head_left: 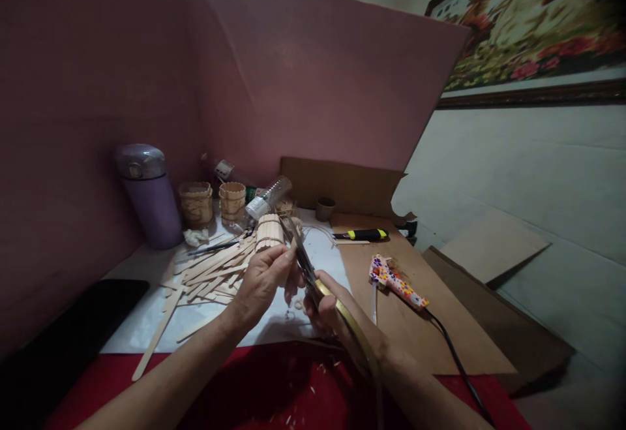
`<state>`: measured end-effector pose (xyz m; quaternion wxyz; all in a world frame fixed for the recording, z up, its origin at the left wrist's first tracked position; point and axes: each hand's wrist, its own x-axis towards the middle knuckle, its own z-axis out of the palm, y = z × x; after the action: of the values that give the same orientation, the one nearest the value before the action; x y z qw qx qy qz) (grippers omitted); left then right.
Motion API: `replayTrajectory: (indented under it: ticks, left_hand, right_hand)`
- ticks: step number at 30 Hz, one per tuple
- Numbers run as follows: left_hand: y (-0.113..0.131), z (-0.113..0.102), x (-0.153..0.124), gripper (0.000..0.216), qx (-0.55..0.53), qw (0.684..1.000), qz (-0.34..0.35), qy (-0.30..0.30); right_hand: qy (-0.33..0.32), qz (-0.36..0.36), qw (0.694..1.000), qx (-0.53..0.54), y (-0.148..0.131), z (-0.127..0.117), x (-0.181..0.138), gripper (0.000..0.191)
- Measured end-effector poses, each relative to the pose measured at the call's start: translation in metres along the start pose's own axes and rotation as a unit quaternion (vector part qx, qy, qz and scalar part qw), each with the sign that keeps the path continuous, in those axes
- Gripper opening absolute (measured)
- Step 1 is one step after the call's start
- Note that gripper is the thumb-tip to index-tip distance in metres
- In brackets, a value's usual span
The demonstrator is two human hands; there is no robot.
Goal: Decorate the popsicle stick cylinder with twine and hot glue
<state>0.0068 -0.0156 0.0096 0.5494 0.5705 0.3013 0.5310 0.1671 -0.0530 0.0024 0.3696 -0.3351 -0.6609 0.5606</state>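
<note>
My right hand [337, 309] grips a pair of scissors [303, 254] by its gold-coloured handles, the dark blades pointing up and away. Beside the blades, my left hand [268, 273] is closed in a pinch; what its fingertips hold is too small and partly hidden to make out. Just beyond the left hand lies a small barrel-shaped cup [269, 231] of pale wooden strips with a band around it. Left of that, wooden craft sticks [215, 276] are heaped loosely on white paper [147, 316].
A purple bottle [151, 201], two wooden-strip cups [232, 203] and a clear plastic bottle [268, 198] stand or lie at the back. On the cardboard [415, 345] at right are a glue gun [396, 283] with a trailing cord and a yellow-black utility knife [364, 235].
</note>
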Motion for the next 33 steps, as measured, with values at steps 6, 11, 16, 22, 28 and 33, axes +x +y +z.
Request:
replayTrajectory:
  ticks: [6,11,16,22,28,33]
  left_hand:
    - [0.002,0.002,0.0,0.039,0.016,1.0,0.004,0.012]
    - [0.002,0.002,0.0,0.039,0.016,1.0,0.004,0.014]
    - [0.004,0.001,0.001,0.04,0.019,1.0,-0.004,0.002]
    - [0.0,-0.002,0.005,0.038,0.01,1.0,0.0,-0.008]
    - [-0.001,-0.001,0.006,0.039,0.015,1.0,-0.003,0.004]
    - [-0.001,-0.001,0.006,0.039,0.025,1.0,-0.002,0.012]
  right_hand:
    - [-0.01,0.002,1.0,0.0,-0.001,0.0,-0.002,0.069]
    - [-0.005,-0.002,1.0,-0.009,-0.002,0.001,-0.002,0.071]
    - [0.006,-0.006,1.0,-0.022,-0.001,0.002,-0.001,0.07]
    - [0.061,0.019,0.998,0.014,0.015,0.006,0.007,0.068]
    - [0.075,0.017,0.996,0.049,0.019,0.008,0.01,0.06]
    - [0.081,0.003,0.996,0.044,0.011,0.01,0.011,0.058]
